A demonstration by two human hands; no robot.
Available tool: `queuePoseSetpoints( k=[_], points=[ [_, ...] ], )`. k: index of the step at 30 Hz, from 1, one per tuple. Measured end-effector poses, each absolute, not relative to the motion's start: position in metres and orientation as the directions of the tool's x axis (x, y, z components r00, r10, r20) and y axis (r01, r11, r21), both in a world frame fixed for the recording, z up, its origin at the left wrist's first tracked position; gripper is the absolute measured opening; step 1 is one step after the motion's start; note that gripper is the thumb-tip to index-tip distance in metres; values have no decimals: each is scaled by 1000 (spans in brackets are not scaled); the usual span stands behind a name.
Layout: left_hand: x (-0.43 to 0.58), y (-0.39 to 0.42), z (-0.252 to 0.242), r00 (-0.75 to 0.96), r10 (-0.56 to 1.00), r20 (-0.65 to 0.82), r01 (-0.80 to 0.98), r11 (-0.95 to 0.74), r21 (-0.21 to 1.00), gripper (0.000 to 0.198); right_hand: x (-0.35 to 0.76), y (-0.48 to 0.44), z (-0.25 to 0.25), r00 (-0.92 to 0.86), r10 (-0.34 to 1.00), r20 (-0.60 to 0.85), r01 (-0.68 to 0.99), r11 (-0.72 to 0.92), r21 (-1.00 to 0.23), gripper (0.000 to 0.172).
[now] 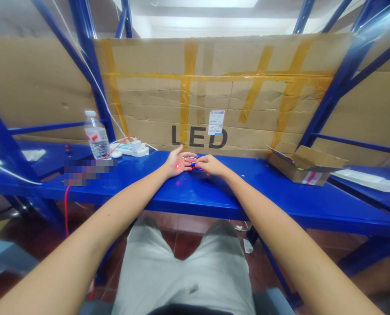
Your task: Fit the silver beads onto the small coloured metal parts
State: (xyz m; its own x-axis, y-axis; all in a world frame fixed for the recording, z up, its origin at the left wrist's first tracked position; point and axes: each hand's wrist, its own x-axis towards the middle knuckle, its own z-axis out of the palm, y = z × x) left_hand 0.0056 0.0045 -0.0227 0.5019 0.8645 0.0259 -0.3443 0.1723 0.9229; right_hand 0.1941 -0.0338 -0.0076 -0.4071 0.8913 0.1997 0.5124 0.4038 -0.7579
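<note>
My left hand (pixel 175 162) is over the table, palm turned up and thumb spread, with its fingers stretched toward the right hand. A bright red spot of light shows on that palm. My right hand (pixel 211 165) is closed, pinching a small, slim blue-and-silver thing (pixel 193 165) at the left hand's fingertips. Its exact kind is too small to make out, and the right fingers hide part of it. Both hands are close together above the blue table (pixel 195 192).
A water bottle (pixel 97 136) and a white power strip (pixel 134 148) with cables stand at the left. On the right are an opened cardboard box (pixel 301 168) and a white flat piece (pixel 367 180). Behind the table rises a large cardboard sheet (pixel 155 105) between blue metal posts.
</note>
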Motion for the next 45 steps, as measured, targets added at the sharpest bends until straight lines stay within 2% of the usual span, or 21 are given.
queuePoseSetpoints(
  k=[18,21,23,25,27,34,40,45],
  points=[
    [7,1,-21,486,873,38,-345,152,926,70,193,-36,-5,-394,898,194,537,397,-745,21],
    [8,4,-23,463,885,51,-321,113,940,64,195,-33,-5,-390,893,224,546,420,-725,20],
    [10,6,-26,407,910,77,-242,27,970,47,197,-28,-6,-330,898,293,564,436,-701,13],
    [13,8,-29,356,925,128,-84,-105,991,27,199,-23,-9,-232,907,350,583,418,-697,7],
    [16,9,-31,345,919,191,66,-227,972,16,200,-19,-13,-188,920,344,578,387,-719,17],
    [3,13,-29,393,874,286,274,-408,871,14,204,-21,-14,-293,936,195,562,333,-757,33],
    [-25,14,-31,444,813,376,563,-580,588,11,210,-20,-10,-316,932,178,684,354,-638,23],
    [-27,12,-30,452,816,360,573,-575,584,10,212,-16,-11,-311,928,203,729,370,-576,17]
  ],
)
